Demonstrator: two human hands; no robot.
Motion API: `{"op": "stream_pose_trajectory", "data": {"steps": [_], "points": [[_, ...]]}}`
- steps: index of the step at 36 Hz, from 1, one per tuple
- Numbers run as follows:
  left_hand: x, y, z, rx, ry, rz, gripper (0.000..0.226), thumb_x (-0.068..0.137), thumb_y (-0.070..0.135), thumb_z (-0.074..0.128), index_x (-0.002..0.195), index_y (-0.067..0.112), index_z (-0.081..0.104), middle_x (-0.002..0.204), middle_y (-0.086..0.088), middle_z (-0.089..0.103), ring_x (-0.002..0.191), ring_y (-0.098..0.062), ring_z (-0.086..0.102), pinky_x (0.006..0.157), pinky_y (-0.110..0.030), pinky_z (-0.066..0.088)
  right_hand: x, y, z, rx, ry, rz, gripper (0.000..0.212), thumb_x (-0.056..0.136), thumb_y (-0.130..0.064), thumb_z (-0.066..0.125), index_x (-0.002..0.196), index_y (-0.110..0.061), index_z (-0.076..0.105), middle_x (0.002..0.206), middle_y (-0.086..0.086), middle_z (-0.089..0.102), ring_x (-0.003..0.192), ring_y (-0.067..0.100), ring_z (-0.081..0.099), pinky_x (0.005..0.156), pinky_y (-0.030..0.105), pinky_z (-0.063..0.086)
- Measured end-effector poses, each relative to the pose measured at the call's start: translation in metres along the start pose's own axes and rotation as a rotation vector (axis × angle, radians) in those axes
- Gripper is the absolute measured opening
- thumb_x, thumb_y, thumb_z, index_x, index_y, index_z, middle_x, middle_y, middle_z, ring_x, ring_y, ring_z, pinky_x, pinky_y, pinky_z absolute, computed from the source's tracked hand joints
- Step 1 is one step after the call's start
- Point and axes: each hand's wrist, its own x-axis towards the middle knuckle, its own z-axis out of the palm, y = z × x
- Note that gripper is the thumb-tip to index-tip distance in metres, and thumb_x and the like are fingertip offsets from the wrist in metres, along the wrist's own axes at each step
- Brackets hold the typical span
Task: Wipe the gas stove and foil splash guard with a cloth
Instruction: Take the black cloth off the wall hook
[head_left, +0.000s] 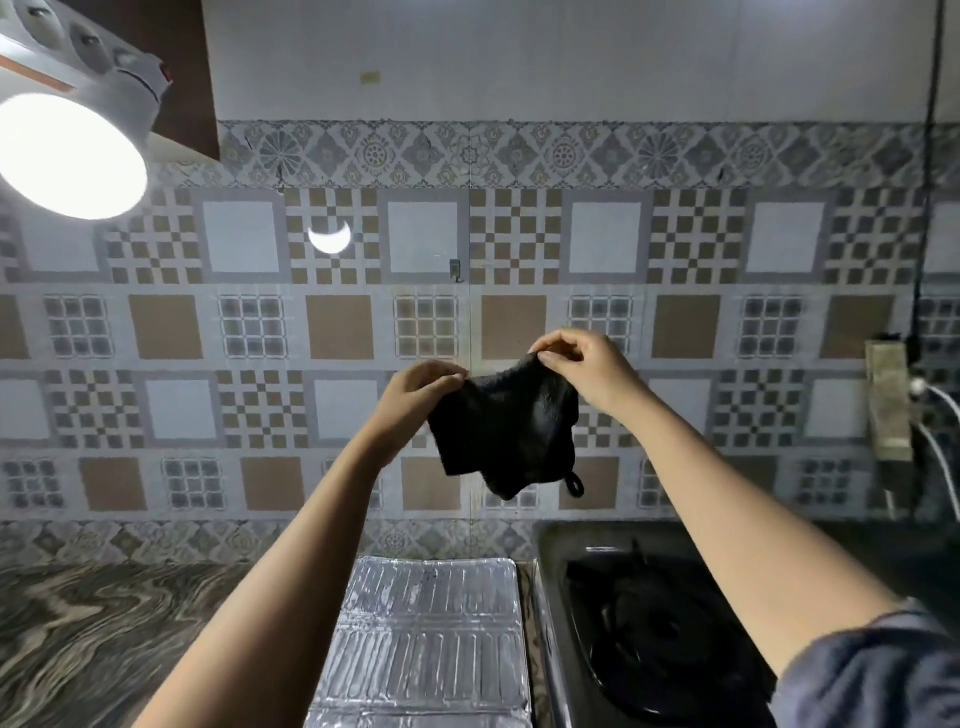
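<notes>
A black cloth (506, 434) with a small hanging loop hangs in the air in front of the tiled wall. My left hand (415, 397) pinches its left top corner and my right hand (587, 366) pinches its right top corner, a little higher. Below, the silver foil splash guard (421, 639) lies flat on the counter. To its right stands the dark gas stove (649, 634) with a black burner grate. My right forearm crosses over the stove's right side.
A patterned tile wall (337, 327) fills the background, with a small hook (455, 268) above the cloth. A bright lamp (67, 156) shines at upper left. A power strip (891, 400) with white cables hangs at right. Marbled countertop (104, 634) spreads to the left.
</notes>
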Motion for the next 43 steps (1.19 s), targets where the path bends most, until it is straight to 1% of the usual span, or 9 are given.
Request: {"op": "stream_pose_trajectory", "data": {"steps": [3, 7, 14, 18, 25, 28, 33, 39, 43], "points": [[-0.011, 0.004, 0.012, 0.018, -0.128, -0.01, 0.013, 0.088, 0.023, 0.061, 0.101, 0.021, 0.064, 0.094, 0.005, 0.068, 0.085, -0.006, 0.063, 0.069, -0.009, 0.048, -0.005, -0.009, -0.004, -0.036, -0.049, -0.005, 0.012, 0.092, -0.013, 0.055, 0.093, -0.016, 0.066, 0.092, -0.008, 0.062, 0.086, -0.003, 0.053, 0.072, 0.008, 0.038], [-0.021, 0.013, 0.032, -0.071, -0.281, -0.012, 0.033, 0.084, 0.014, 0.066, 0.116, 0.012, 0.057, 0.105, 0.002, 0.067, 0.092, -0.006, 0.066, 0.078, -0.014, 0.053, -0.01, -0.018, -0.01, -0.097, -0.088, -0.015, 0.013, 0.092, -0.013, 0.054, 0.096, -0.014, 0.066, 0.096, -0.005, 0.063, 0.091, 0.006, 0.056, 0.076, 0.01, 0.04], [-0.031, 0.026, 0.055, -0.18, -0.24, 0.088, 0.04, 0.088, -0.009, 0.05, 0.112, 0.023, 0.045, 0.102, -0.005, 0.061, 0.084, -0.012, 0.062, 0.07, -0.021, 0.054, -0.017, -0.018, -0.03, -0.146, -0.071, 0.045, 0.014, 0.094, -0.015, 0.051, 0.095, -0.017, 0.066, 0.102, 0.001, 0.064, 0.1, 0.014, 0.056, 0.088, 0.027, 0.042], [-0.034, 0.036, 0.059, -0.05, -0.261, 0.13, 0.044, 0.086, -0.013, 0.038, 0.097, 0.027, 0.055, 0.101, -0.006, 0.061, 0.079, -0.015, 0.057, 0.063, -0.021, 0.047, -0.021, -0.015, -0.037, -0.123, -0.099, 0.078, 0.014, 0.093, -0.015, 0.052, 0.09, -0.02, 0.065, 0.097, -0.001, 0.063, 0.101, 0.016, 0.057, 0.094, 0.032, 0.042], [-0.042, 0.044, 0.06, -0.079, -0.329, -0.021, 0.039, 0.092, -0.006, 0.038, 0.099, 0.018, 0.069, 0.105, -0.008, 0.064, 0.097, -0.019, 0.062, 0.082, -0.029, 0.054, -0.031, -0.003, -0.033, -0.057, -0.112, 0.142, 0.014, 0.092, -0.014, 0.055, 0.091, -0.022, 0.066, 0.101, -0.001, 0.064, 0.104, 0.014, 0.057, 0.097, 0.032, 0.043], [-0.048, 0.044, 0.063, -0.23, -0.283, -0.078, 0.035, 0.093, -0.006, 0.037, 0.104, 0.01, 0.067, 0.102, -0.005, 0.064, 0.091, -0.012, 0.06, 0.067, -0.015, 0.05, -0.041, 0.004, -0.027, 0.039, -0.021, 0.166, 0.016, 0.091, -0.014, 0.055, 0.102, -0.019, 0.066, 0.107, -0.002, 0.064, 0.105, 0.013, 0.057, 0.09, 0.024, 0.045], [-0.049, 0.04, 0.066, -0.401, -0.125, -0.122, 0.036, 0.09, -0.008, 0.037, 0.101, 0.011, 0.067, 0.103, -0.013, 0.064, 0.091, -0.02, 0.06, 0.069, -0.021, 0.052, -0.064, 0.008, -0.012, 0.192, 0.036, 0.147, 0.026, 0.093, -0.018, 0.053, 0.119, -0.013, 0.059, 0.119, 0.001, 0.061, 0.115, 0.013, 0.055, 0.091, 0.016, 0.043], [-0.048, 0.039, 0.064, -0.572, -0.008, -0.137, 0.037, 0.091, -0.009, 0.035, 0.116, 0.002, 0.06, 0.104, -0.016, 0.062, 0.083, -0.02, 0.06, 0.062, -0.019, 0.053, -0.086, 0.006, 0.01, 0.311, -0.049, 0.136, 0.046, 0.092, -0.042, 0.05, 0.135, -0.027, 0.045, 0.146, -0.005, 0.04, 0.132, 0.007, 0.034, 0.105, 0.025, 0.029], [-0.05, 0.04, 0.06, -0.651, 0.011, -0.114, 0.038, 0.09, -0.012, 0.035, 0.12, -0.001, 0.057, 0.105, -0.015, 0.061, 0.087, -0.021, 0.06, 0.066, -0.02, 0.055, -0.086, -0.002, 0.023, 0.428, -0.093, 0.148, 0.066, 0.08, -0.05, 0.055, 0.14, -0.029, 0.037, 0.146, -0.003, 0.041, 0.132, 0.012, 0.04, 0.109, 0.033, 0.036]]}}
